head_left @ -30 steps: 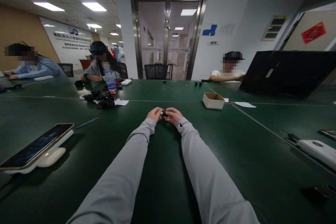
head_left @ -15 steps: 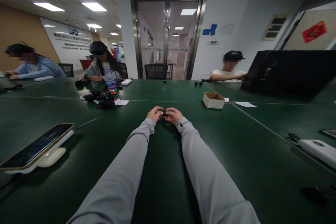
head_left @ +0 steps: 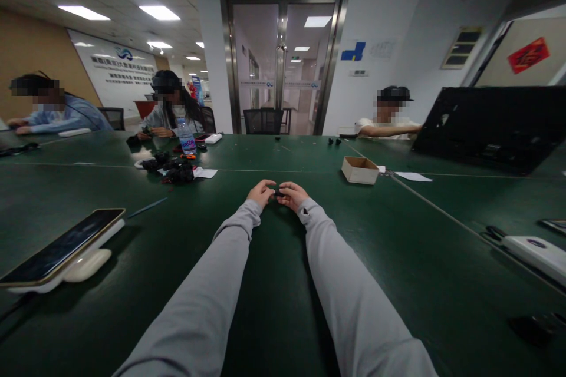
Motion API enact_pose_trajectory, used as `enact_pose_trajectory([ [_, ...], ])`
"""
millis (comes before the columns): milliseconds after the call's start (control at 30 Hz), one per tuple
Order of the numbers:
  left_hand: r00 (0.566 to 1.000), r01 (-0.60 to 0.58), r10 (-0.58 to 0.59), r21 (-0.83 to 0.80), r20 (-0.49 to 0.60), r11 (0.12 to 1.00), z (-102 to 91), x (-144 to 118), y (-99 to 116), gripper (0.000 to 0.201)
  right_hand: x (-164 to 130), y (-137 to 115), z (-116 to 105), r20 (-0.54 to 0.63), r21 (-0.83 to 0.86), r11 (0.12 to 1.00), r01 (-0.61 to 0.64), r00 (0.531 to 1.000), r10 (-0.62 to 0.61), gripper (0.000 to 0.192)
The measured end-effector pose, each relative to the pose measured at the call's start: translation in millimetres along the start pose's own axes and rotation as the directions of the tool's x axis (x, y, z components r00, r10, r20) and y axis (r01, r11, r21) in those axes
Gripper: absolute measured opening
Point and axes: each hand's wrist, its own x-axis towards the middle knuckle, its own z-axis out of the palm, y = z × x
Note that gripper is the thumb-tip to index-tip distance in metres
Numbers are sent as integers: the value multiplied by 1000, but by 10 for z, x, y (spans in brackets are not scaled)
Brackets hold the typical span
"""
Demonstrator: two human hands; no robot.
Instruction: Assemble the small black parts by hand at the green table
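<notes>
Both my arms, in grey sleeves, stretch out over the dark green table [head_left: 274, 283]. My left hand [head_left: 260, 192] and my right hand [head_left: 292, 194] meet at the middle of the table, fingertips together. Between them they pinch a small black part [head_left: 278, 193], which is mostly hidden by the fingers. Both hands rest low, at or just above the tabletop.
A small open cardboard box [head_left: 359, 169] stands to the right, a heap of black parts [head_left: 174, 169] and a water bottle [head_left: 186, 138] to the left. A phone on a white stand [head_left: 62, 250] sits near left. Three people work at the far side; a black panel [head_left: 490, 123] is at right.
My hands have hardly moved and still hold the small black part. The black panel at the right has shifted slightly in the other person's hands.
</notes>
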Motion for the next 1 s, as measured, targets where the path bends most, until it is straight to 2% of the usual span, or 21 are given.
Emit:
enact_pose_trajectory([
  [133,1000,17,-17,6,19,1000,2,-3,-1,25,-6,1,7,3,6,1000,-1,1000,1,18],
  [533,999,-30,30,-12,9,999,1,-1,-8,30,-4,-2,13,-5,6,1000,-8,1000,8,18],
  [633,999,-12,13,-4,31,1000,1,-3,-2,26,5,6,7,-3,7,1000,-4,1000,4,18],
  [833,999,-32,32,-29,-3,999,5,-19,23,27,17,13,-2,4,11,1000,1,1000,-1,16],
  [1000,1000,-5,6,-34,22,999,-6,-18,38,26,15,11,-7,15,16,1000,3,1000,-3,16],
])
